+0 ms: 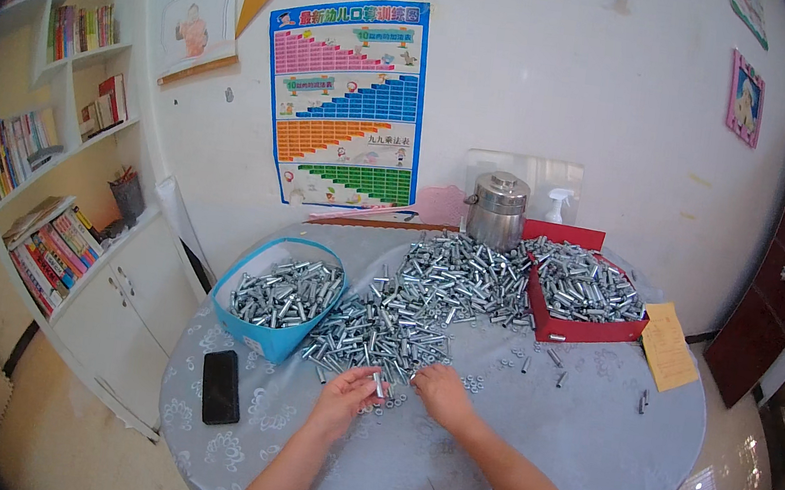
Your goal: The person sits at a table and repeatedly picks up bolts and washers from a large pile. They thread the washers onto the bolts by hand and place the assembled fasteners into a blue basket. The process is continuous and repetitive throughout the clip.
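Note:
My left hand (349, 402) is closed on a short silver metal sleeve (380, 387), held upright between thumb and fingers at the near edge of the pile. Just to its right, my right hand (444, 394) has its fingers pinched together, and whatever they hold is too small to make out. Beyond both hands spreads a large heap of similar metal sleeves (373, 326). Small metal rings (473, 383), perhaps nuts or washers, lie loose beside the right hand, and a few more lie under the left.
A blue bin (275, 341) full of sleeves stands at the left, a red box (588, 330) of them at the right. Behind the heap is a steel canister (497, 214). A black phone (221, 387) and a yellow paper pad (670, 346) lie on the grey tablecloth (575, 434).

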